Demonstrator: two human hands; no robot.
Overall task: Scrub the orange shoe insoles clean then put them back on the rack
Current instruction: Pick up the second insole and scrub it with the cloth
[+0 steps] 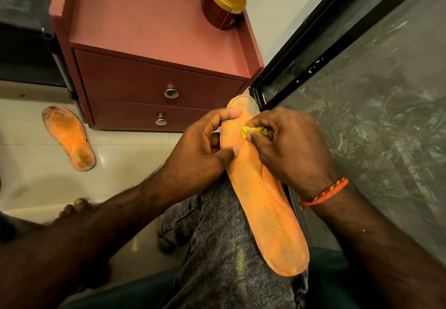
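An orange insole (265, 202) lies lengthwise on my knee, its toe end pointing away from me. My left hand (205, 149) grips its left edge near the toe, thumb on top and fingers curled under. My right hand (287, 149) pinches a small yellow scrubbing cloth (254, 131) and presses it onto the insole's front part. A second orange insole (68, 138), dirty with dark smudges, lies flat on the pale floor to the left, apart from both hands.
A dark red two-drawer cabinet (156, 86) stands just beyond the insole, with a yellow-lidded jar (223, 2) lying on its top. A black-framed glass panel (362, 79) runs along the right. My bare foot (74, 206) rests on the floor at left.
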